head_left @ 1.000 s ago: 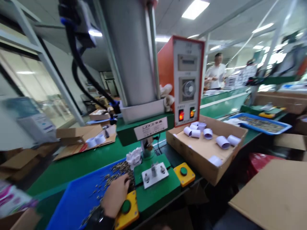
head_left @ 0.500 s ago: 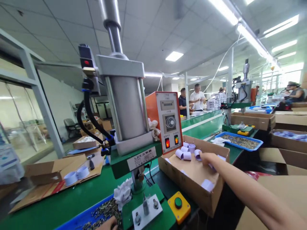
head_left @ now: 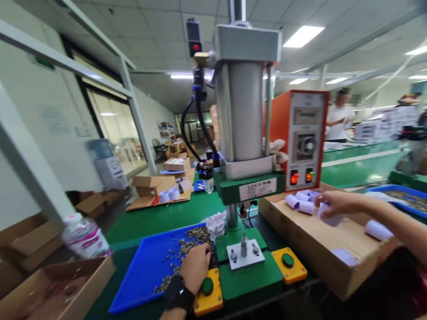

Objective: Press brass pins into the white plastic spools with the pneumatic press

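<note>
Picture a clock laid on the green tabletop (head_left: 140, 224), its centre at the silver plate (head_left: 250, 255) under the press (head_left: 245, 104), twelve pointing away from the worker. Out at two o'clock, the right hand (head_left: 333, 203) reaches into a shallow cardboard box (head_left: 316, 233), its fingers closed round a pale lilac ring (head_left: 329, 217). More short lilac tubes (head_left: 306, 206) sit just beside it, towards the control box, and another tube (head_left: 378, 230) lies towards three o'clock, near the far side of the box.

The left hand (head_left: 196, 266), a black watch (head_left: 179, 292) on its wrist, is at nine o'clock, over the near right part of a blue tray (head_left: 147, 271), where small metal parts (head_left: 187, 246) lie scattered. Its fingers are curled in; I can't tell whether they pinch anything.

A yellow button box (head_left: 209, 293) sits at eight o'clock, right next to that hand, and its twin (head_left: 289, 266) is at about four. A crumpled white cloth (head_left: 216, 223) is at eleven. The orange control box (head_left: 296, 138) stands at one o'clock, its two switches (head_left: 302, 177) lit. Off towards ten, two pale rings (head_left: 169, 194) rest on opened cardboard (head_left: 160, 202). Beyond the control box, a person in white (head_left: 338, 116) stands behind a green counter (head_left: 353, 161).
</note>
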Demonstrator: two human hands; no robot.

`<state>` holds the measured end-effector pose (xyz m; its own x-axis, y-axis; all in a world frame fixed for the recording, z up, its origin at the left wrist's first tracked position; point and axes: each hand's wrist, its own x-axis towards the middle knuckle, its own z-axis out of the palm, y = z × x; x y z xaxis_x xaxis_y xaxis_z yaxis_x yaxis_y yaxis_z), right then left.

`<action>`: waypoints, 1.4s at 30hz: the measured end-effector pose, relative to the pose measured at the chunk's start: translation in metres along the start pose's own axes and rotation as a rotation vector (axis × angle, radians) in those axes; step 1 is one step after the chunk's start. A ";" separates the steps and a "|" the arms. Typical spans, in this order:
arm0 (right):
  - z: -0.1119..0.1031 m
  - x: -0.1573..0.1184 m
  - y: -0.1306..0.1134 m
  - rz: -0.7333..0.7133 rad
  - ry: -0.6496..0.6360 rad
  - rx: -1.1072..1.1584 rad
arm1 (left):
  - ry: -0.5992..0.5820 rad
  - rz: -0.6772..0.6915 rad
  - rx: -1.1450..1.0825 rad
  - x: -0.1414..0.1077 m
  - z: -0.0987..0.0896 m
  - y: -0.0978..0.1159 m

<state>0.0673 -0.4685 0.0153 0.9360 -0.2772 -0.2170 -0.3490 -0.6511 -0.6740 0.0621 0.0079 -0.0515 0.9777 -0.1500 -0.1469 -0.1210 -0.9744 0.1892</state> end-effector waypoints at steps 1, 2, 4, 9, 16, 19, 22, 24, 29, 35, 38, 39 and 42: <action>0.004 -0.010 -0.015 -0.109 -0.099 -0.011 | 0.011 -0.015 -0.009 -0.001 0.002 -0.001; 0.014 -0.022 -0.031 -0.222 -0.163 0.021 | 0.021 -0.023 -0.019 -0.001 0.005 -0.001; 0.051 -0.048 -0.060 -0.300 -0.249 0.290 | 0.037 -0.027 -0.043 -0.002 0.008 -0.002; 0.173 -0.081 -0.102 0.316 -0.291 1.678 | 0.072 -0.048 -0.095 -0.007 0.017 -0.008; 0.202 -0.068 -0.108 0.395 -0.570 2.082 | 0.093 -0.096 -0.139 -0.008 0.020 -0.014; 0.215 -0.069 -0.104 0.137 -0.511 1.910 | 0.083 -0.104 -0.159 -0.009 0.017 -0.011; 0.232 -0.070 -0.101 -0.230 -0.385 1.592 | 0.067 -0.106 -0.176 -0.010 0.014 -0.009; 0.240 -0.069 -0.096 -0.339 -0.340 1.377 | 0.060 -0.110 -0.184 -0.010 0.013 -0.008; 0.248 -0.069 -0.077 -0.423 -0.375 1.008 | 0.052 -0.111 -0.206 -0.010 0.013 -0.009; 0.237 -0.074 -0.084 -0.441 -0.293 0.893 | 0.061 -0.090 -0.225 -0.008 0.011 -0.009; 0.229 -0.081 -0.097 -0.336 -0.282 1.143 | 0.064 -0.100 -0.221 -0.007 0.011 -0.008; 0.227 -0.083 -0.100 -0.283 -0.288 1.225 | 0.068 -0.101 -0.219 -0.008 0.010 -0.008; 0.218 -0.088 -0.105 -0.063 -0.359 1.579 | 0.069 -0.108 -0.222 -0.010 0.008 -0.006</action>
<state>0.0319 -0.2220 -0.0490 0.9872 0.0389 -0.1544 -0.1317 0.7447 -0.6543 0.0517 0.0139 -0.0592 0.9932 -0.0276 -0.1128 0.0181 -0.9226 0.3853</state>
